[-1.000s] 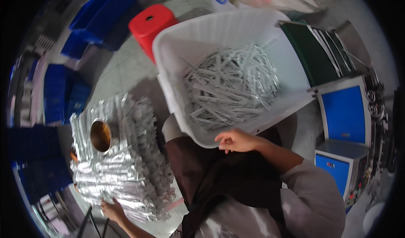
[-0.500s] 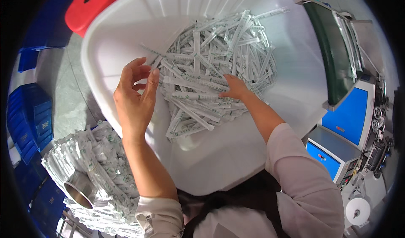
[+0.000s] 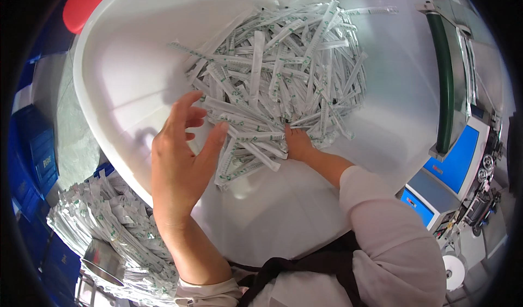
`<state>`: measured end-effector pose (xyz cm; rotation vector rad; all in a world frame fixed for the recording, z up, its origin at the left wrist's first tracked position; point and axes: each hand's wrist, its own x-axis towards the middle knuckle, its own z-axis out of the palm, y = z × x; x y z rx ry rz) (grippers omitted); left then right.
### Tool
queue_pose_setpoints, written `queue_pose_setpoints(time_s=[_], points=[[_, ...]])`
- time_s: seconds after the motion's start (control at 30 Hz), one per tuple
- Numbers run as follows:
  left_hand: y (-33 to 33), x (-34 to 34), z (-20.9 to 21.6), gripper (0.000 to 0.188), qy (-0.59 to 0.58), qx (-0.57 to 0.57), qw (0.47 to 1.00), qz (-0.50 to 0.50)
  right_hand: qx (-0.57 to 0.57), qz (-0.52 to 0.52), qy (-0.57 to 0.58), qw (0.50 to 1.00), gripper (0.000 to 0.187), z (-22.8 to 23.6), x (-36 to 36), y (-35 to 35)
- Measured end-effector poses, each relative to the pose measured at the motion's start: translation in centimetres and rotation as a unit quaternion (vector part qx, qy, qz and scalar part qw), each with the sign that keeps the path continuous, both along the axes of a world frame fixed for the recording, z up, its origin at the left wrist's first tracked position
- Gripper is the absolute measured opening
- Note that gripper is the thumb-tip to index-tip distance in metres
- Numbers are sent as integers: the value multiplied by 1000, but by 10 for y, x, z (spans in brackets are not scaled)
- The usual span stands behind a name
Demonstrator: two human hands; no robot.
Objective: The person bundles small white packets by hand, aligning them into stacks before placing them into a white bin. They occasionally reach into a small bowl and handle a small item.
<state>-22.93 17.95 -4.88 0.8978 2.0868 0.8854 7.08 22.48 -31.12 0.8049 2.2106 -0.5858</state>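
A large white tub (image 3: 136, 51) holds a loose pile of slim packets (image 3: 256, 70), clear and white with green print, lying in all directions. My left hand (image 3: 188, 149) hovers over the near left side of the pile, thumb apart from the loosely bent fingers, with nothing in it. At the near edge of the pile, my right hand (image 3: 298, 143) reaches in among the packets. Its fingertips are hidden there, so whether they grip any packet does not show.
Left of the tub lies a big stack of similar packets (image 3: 117, 214) with a metal cylinder (image 3: 103, 262) among them. Blue bins (image 3: 35, 143) stand farther left, a red plastic piece (image 3: 87, 5) at the far left. On the right are a green-edged conveyor (image 3: 445, 84) and a blue-panelled machine (image 3: 455, 157).
My right hand has moved nearer to me and deeper into the packets. My left hand stays open and sits lower beside the pile. The whole view has shifted closer to the tub.
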Motion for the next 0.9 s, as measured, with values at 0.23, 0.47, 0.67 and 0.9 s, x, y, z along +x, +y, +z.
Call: queue_pose_setpoints(time_s=[0.23, 0.47, 0.67, 0.9], points=[[-6, -5, -11, 43, 17, 24, 999, -33, -153, -66, -85, 982, 79, 15, -16, 26], [-10, -10, -3, 43, 4, 13, 1000, -18, -336, -117, -81, 931, 57, 120, -48, 78], [-12, -10, -12, 48, 1, 43, 999, 8, -242, -175, -166, 940, 52, 238, -59, 119], [-46, 27, -8, 62, -184, 239, 935, 186, -256, -291, 34, 921, 54, 303, -14, 130]])
